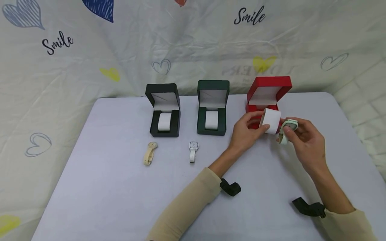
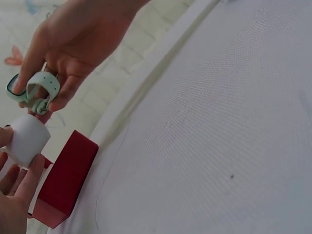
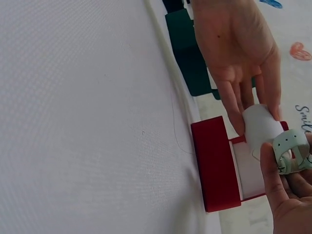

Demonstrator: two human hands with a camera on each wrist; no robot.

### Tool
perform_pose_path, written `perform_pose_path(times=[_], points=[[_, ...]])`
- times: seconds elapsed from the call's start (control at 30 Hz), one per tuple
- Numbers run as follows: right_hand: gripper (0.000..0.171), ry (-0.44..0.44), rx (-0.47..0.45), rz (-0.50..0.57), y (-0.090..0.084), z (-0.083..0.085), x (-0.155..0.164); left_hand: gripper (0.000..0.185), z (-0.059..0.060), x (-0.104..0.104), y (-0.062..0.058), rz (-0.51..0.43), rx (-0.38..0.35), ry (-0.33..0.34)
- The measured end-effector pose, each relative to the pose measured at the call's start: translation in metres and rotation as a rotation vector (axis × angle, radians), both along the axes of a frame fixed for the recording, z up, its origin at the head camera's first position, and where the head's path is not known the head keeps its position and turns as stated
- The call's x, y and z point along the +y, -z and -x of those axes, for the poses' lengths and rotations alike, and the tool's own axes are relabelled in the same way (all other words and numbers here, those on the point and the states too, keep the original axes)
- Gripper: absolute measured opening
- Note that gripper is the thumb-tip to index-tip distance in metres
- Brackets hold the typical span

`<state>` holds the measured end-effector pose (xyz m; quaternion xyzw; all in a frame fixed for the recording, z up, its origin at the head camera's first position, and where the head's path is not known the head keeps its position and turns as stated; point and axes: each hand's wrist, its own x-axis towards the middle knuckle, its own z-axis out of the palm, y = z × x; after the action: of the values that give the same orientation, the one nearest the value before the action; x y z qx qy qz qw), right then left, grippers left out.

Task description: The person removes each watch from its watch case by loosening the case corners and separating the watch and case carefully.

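My left hand [image 1: 251,129] grips a white watch cushion [image 1: 271,120] just in front of the open red box [image 1: 268,92]. Beside it, my right hand [image 1: 298,134] pinches a mint-green watch [image 1: 287,129] with its strap looped shut. The cushion [image 2: 27,139] and the watch [image 2: 31,90] are a small gap apart in the left wrist view. In the right wrist view the watch [image 3: 292,151] is right next to the cushion [image 3: 261,126], above the red box [image 3: 217,163].
An open black box [image 1: 164,110] and an open green box [image 1: 212,107] stand in a row left of the red one, each with a white cushion inside. A beige watch [image 1: 149,153] and a white watch [image 1: 193,150] lie in front of them on the grey table [image 1: 120,187].
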<state>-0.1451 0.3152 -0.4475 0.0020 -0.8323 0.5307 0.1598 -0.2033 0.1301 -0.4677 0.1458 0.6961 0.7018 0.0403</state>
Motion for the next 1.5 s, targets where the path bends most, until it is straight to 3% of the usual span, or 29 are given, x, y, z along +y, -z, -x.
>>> perform_pose_path(times=[0.63, 0.9, 1.3, 1.5], points=[[0.034, -0.059, 0.064, 0.167, 0.001, 0.01, 0.002, 0.057, 0.002, 0.006, -0.001, 0.078, 0.082, -0.022], [0.032, -0.074, 0.036, 0.227, 0.002, 0.017, 0.001, 0.058, 0.004, 0.009, 0.001, 0.18, 0.118, -0.094], [0.03, -0.052, -0.022, 0.224, 0.005, 0.024, 0.003, 0.056, 0.003, 0.013, 0.003, 0.192, 0.125, -0.148], [0.03, -0.005, -0.054, 0.141, 0.007, 0.029, 0.002, 0.055, 0.004, 0.012, 0.003, 0.257, 0.141, -0.152]])
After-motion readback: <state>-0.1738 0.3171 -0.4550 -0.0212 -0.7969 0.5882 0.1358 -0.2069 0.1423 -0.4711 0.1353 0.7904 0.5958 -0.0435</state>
